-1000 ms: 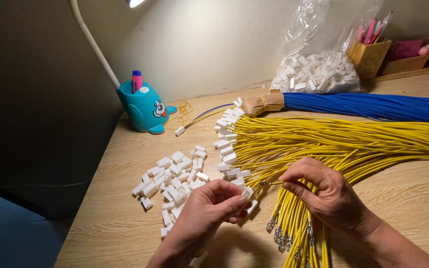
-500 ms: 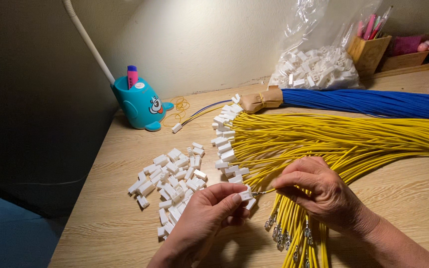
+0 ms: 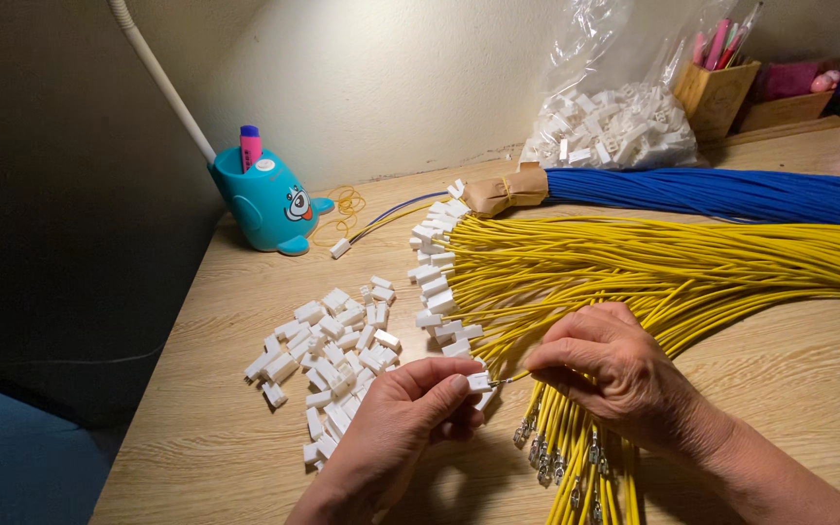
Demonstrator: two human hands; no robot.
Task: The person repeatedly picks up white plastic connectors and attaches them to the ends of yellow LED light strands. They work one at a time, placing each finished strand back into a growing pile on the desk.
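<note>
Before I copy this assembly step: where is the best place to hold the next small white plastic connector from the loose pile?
Probably by its two long flat sides, pinched from above: each small white plastic connector lies flat on the wooden table, leaving its open end free.

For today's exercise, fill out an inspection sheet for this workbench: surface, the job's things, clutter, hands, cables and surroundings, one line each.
Surface: wooden table, lit from above.
Job's things: white connector pinched in the left hand; yellow wire with a metal tip pinched in the right hand, tip at the connector. Loose pile of white connectors to the left.
Clutter: teal character-shaped pen holder with a pink marker, rubber bands, clear bag of white connectors, cardboard pen box.
Hands: both bare, close together at the near edge.
Cables: yellow wire bundle, many ends fitted with connectors; blue wire bundle bound with brown tape.
Surroundings: pale wall, white lamp arm.
</note>
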